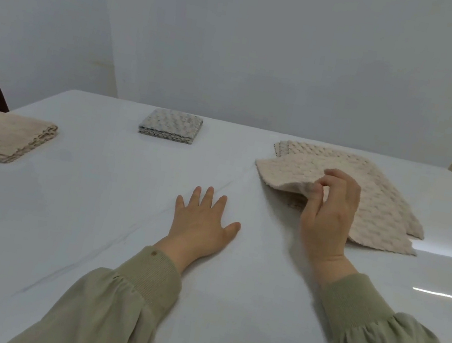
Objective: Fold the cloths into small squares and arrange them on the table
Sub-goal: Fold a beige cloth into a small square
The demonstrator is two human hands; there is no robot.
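Roughly, you are partway through. The white table [83,252] carries everything, and the biggest thing on it is the pile of unfolded beige cloths [387,206] at your right, lying flat and slightly fanned. That pile is the work left. At least two layers show at its edges, perhaps a third at the far corner, but you cannot count them exactly from here. The top cloth [285,171] is lifted along its near left edge, so I judge you are taking it off the pile to begin its fold.

Two cloths are done. One folded beige square [1,136] sits at the far left of the table, and one folded grey-flecked square [171,125] sits at the far middle. They lie well apart from each other and from the pile, each neat and lying flat.

So the count is two folded squares, one pile not yet folded and two hands. Your right hand [328,216] pinches the raised edge of the top cloth between thumb and curled fingers. Your left hand [201,224] lies flat on bare table between the squares and the pile, fingers straight and spread, holding nothing.
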